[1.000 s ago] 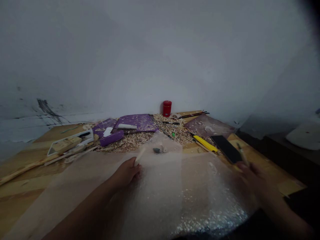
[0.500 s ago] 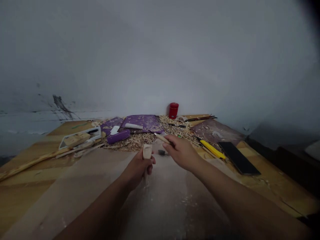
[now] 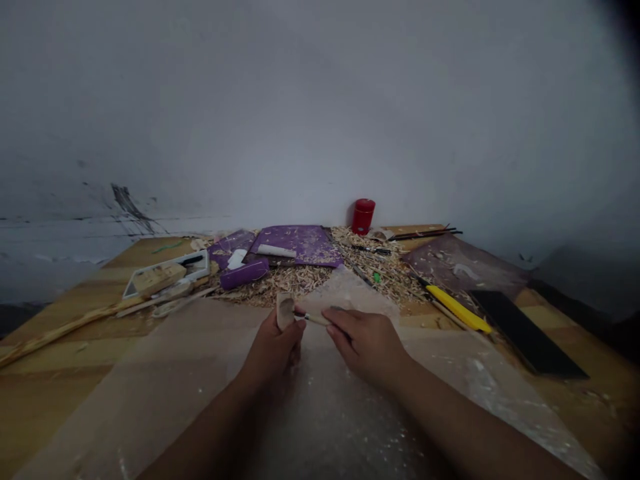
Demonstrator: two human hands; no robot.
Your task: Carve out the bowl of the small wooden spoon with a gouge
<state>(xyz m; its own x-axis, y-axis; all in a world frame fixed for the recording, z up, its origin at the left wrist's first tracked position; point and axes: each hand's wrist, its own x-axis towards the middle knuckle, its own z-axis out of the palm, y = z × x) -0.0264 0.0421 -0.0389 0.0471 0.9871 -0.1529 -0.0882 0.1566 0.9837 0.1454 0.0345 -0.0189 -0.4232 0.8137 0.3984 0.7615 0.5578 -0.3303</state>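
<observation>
My left hand (image 3: 271, 348) is closed round a small pale wooden spoon (image 3: 285, 310), bowl end up and facing me. My right hand (image 3: 367, 343) is closed on a thin carving tool (image 3: 315, 318) whose tip points left and touches the spoon's bowl. Both hands hover over a sheet of clear bubble wrap (image 3: 165, 380) spread on the wooden table (image 3: 45, 387). The tool's blade is too small to make out.
Wood shavings (image 3: 370, 263) pile up behind the hands, with purple mats (image 3: 300, 241), a purple case (image 3: 244, 273), a red tin (image 3: 363, 216), a yellow-handled knife (image 3: 457, 308), a black slab (image 3: 525, 332), and a white tray with a wood block (image 3: 157, 277) at the left. A grey wall stands behind.
My right hand came in from the right with the thin tool and brought its tip down to the spoon. My left hand raised the spoon and turned its bowl toward me.
</observation>
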